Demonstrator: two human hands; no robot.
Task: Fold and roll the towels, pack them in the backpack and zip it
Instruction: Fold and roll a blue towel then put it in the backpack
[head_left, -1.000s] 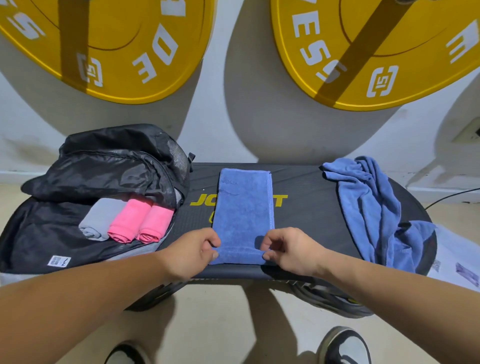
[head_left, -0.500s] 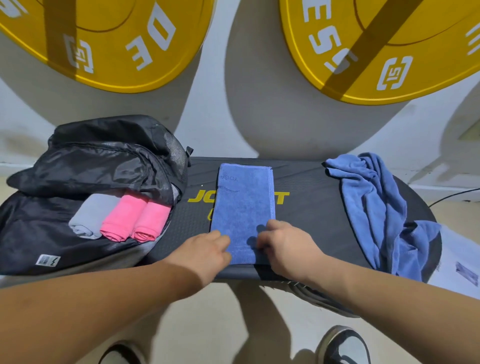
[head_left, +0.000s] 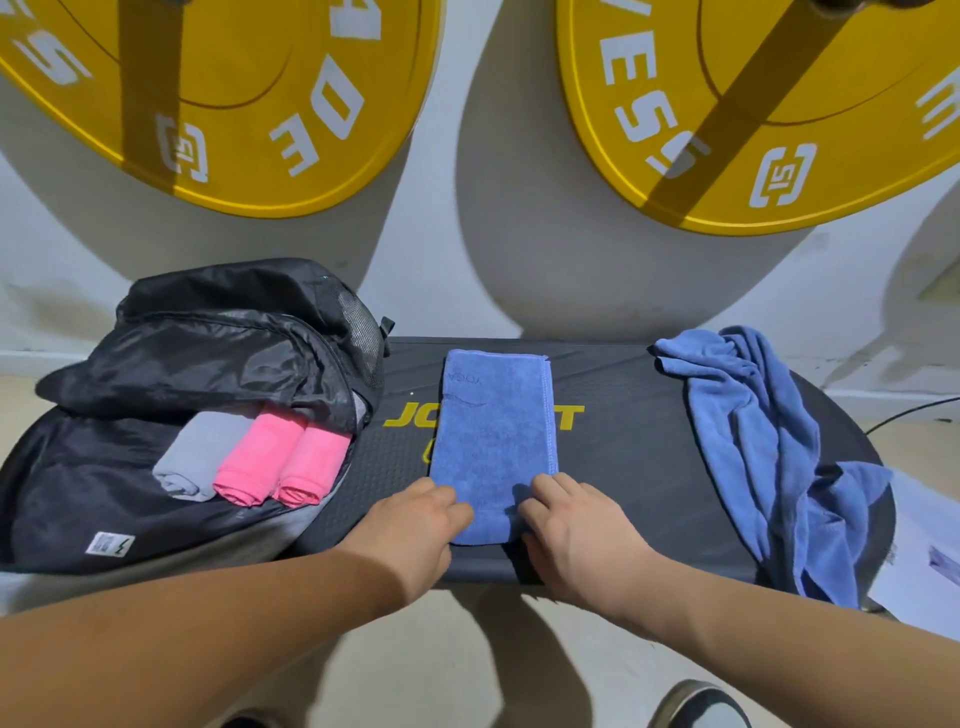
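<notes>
Rolling step, I think: left hand and right hand grip near end of blue towel, flat on worktop right of backpack. Towel soft, light, floppy; hold both near corners, roll tight.

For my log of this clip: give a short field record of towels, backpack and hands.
folded blue towel: flat on the black board
left hand: grips the towel's near end
right hand: grips the towel's near end
backpack: open, holding a grey roll and two pink rolls
crumpled blue towel: unfolded, on the board's right end
</notes>
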